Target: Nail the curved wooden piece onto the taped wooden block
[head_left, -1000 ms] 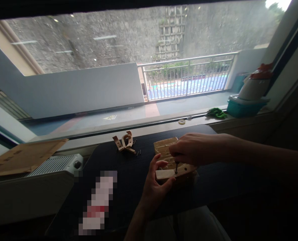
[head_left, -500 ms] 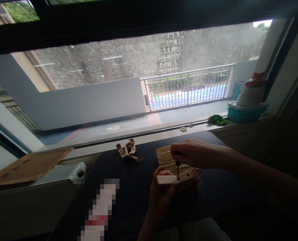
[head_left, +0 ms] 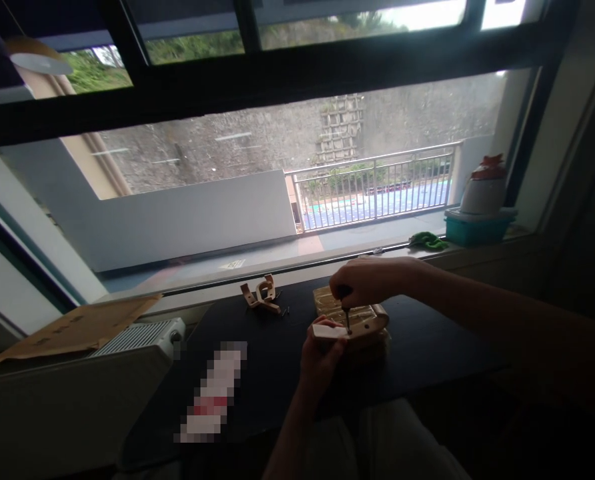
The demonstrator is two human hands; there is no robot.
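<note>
My right hand (head_left: 365,279) is closed round the handle of a screwdriver (head_left: 347,319), whose shaft points down. Its tip meets a screw hole in a pale wooden hook piece (head_left: 370,325) with a second dark hole farther right. My left hand (head_left: 320,357) grips the left end of that piece, thumb in front and fingers behind. Under and behind the piece lies a wooden block (head_left: 324,300) that looks wrapped in clear film. To the left, several similar wooden hooks (head_left: 262,299) lie in a small heap beside a few loose screws (head_left: 286,311).
The dark table (head_left: 267,373) stands against a window sill. A blurred-out pale strip (head_left: 215,393) lies on its left part. A radiator (head_left: 137,335) carries brown cardboard (head_left: 77,327). On the sill are a green cloth (head_left: 427,241) and a teal box (head_left: 477,227) with a white container (head_left: 483,190) on top.
My view has tilted upward, showing more of the window. The screwdriver stays at the same hole, and my right hand has turned slightly on its handle. My left hand keeps its grip.
</note>
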